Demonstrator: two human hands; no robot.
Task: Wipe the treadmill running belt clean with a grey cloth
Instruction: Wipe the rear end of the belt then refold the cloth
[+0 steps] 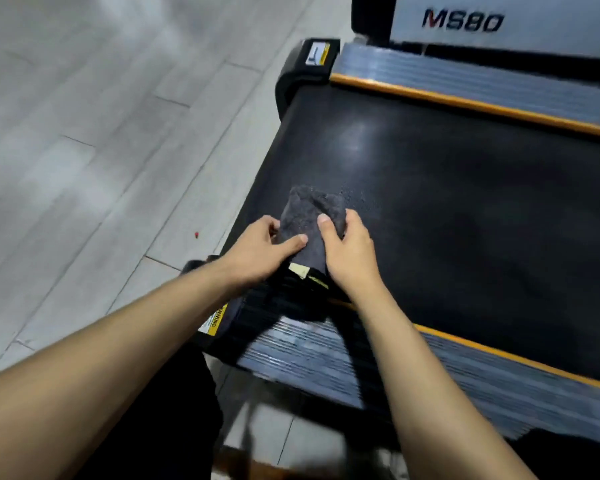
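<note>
Both hands meet over the near end of the treadmill, each with a hold on the same grey cloth (309, 220); the left hand (257, 251) lies along the cloth's left edge, its thumb stretched flat across the fabric and its fingers curled under the side, so the cloth is pinched between them; the right hand (349, 247) grips the cloth's right side, thumb on top pointing away from the person and fingers wrapped round the far edge; both forearms are bare and reach in from the lower left and lower middle of the view.

The cloth is dark grey and bunched or folded into a thick pad; its far end rests on the running belt (465, 202), close to the belt's left end and its near edge; its near end hangs back towards the wrists, over the side rail.

The belt is black, finely textured, with a dull sheen of light on it; an orange strip (520, 358) runs along its near edge, and another along its far edge; outside each strip lies a ribbed grey side rail (326, 355); black end caps close the left corners, the near one bearing a yellow warning label (212, 322); beyond the far rail stands a pale panel marked MS80 (463, 20); pale grey plank floor (101, 116) spreads to the left.
</note>
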